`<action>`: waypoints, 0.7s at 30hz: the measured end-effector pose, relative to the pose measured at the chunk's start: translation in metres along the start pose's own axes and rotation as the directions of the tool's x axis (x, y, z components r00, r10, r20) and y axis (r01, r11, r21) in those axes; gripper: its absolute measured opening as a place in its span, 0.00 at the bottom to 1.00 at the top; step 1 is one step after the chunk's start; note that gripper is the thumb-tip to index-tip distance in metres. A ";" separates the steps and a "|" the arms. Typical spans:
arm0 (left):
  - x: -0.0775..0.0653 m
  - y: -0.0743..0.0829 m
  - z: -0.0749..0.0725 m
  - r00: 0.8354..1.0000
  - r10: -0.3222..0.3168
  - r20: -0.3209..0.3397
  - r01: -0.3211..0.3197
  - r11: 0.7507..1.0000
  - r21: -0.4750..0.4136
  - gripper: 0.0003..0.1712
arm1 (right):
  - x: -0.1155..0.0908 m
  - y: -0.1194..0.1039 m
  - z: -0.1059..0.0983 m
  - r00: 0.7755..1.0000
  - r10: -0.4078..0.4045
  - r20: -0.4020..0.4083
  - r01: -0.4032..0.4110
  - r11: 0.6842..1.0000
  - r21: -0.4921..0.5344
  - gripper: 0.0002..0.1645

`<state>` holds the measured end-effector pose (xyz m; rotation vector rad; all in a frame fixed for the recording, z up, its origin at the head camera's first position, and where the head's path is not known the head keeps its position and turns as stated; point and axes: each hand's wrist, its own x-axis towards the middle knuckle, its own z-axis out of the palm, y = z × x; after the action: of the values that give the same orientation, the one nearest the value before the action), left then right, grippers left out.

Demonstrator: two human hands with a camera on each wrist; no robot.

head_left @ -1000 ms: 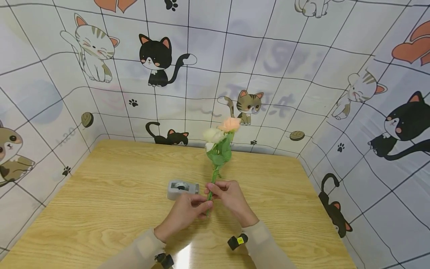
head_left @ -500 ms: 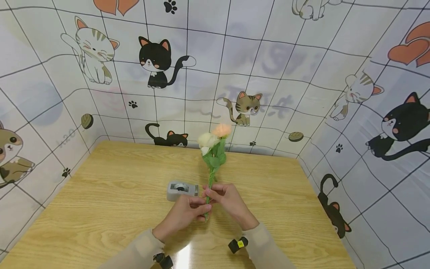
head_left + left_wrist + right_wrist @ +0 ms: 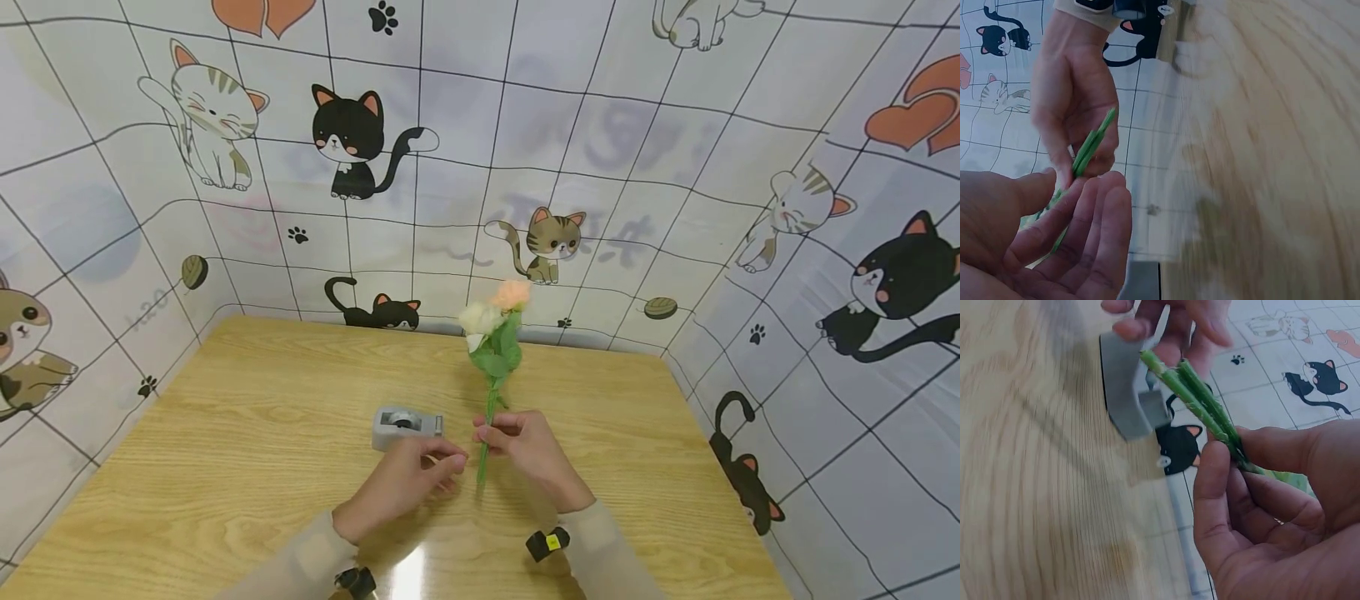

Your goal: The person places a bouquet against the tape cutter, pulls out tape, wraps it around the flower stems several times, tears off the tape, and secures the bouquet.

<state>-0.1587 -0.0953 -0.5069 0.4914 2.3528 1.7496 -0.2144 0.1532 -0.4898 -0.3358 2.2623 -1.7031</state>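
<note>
My right hand (image 3: 534,454) pinches the green stems (image 3: 491,398) of a small bunch of flowers between thumb and fingers. One flower is a white rose (image 3: 480,318), the other a peach rose (image 3: 512,295), with green leaves (image 3: 495,354) below them. In the right wrist view, two cut stem ends (image 3: 1188,394) stick out beyond the pinching fingers. My left hand (image 3: 405,482) is just left of the stems, apart from them in the head view, its fingers relaxed with nothing held. Behind it stands a grey tape dispenser (image 3: 386,435), partly covered by that hand.
The wooden table (image 3: 285,400) reaches back to a cat-print cloth wall (image 3: 450,192), which also closes off both sides. A small black device (image 3: 547,543) is strapped at the right wrist and another black device (image 3: 356,581) at the left.
The left hand has let go of the stems and drawn slightly left. The right hand has brought the flowers down, first a little left, then back to the right. The tape dispenser has stayed put.
</note>
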 end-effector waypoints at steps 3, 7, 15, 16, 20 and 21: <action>-0.001 -0.001 -0.009 1.000 0.012 -0.013 -0.011 0.996 0.085 0.19 | -0.003 0.004 -0.014 1.000 0.014 -0.028 -0.016 0.997 -0.073 0.16; -0.003 -0.002 -0.020 0.999 0.010 -0.051 -0.002 0.988 0.155 0.17 | -0.007 0.010 -0.032 0.996 0.026 -0.080 -0.041 0.982 -0.184 0.12; -0.008 0.001 -0.045 0.985 0.053 -0.163 -0.013 0.972 0.237 0.13 | -0.016 0.020 -0.064 0.973 0.030 -0.228 -0.121 0.910 -0.396 0.08; -0.008 0.001 -0.048 0.981 0.064 -0.185 -0.017 0.969 0.246 0.12 | -0.017 0.021 -0.069 0.971 0.030 -0.237 -0.131 0.898 -0.419 0.08; -0.011 0.000 -0.061 0.955 0.123 -0.271 -0.034 0.949 0.313 0.10 | -0.023 0.026 -0.089 0.962 0.036 -0.269 -0.172 0.848 -0.502 0.09; -0.012 -0.001 -0.064 0.948 0.141 -0.287 -0.040 0.942 0.332 0.10 | -0.024 0.027 -0.094 0.961 0.031 -0.274 -0.176 0.834 -0.523 0.09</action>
<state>-0.1682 -0.1572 -0.4897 0.4004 2.9062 1.5771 -0.2264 0.2531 -0.4894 -0.1015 2.8784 -1.0612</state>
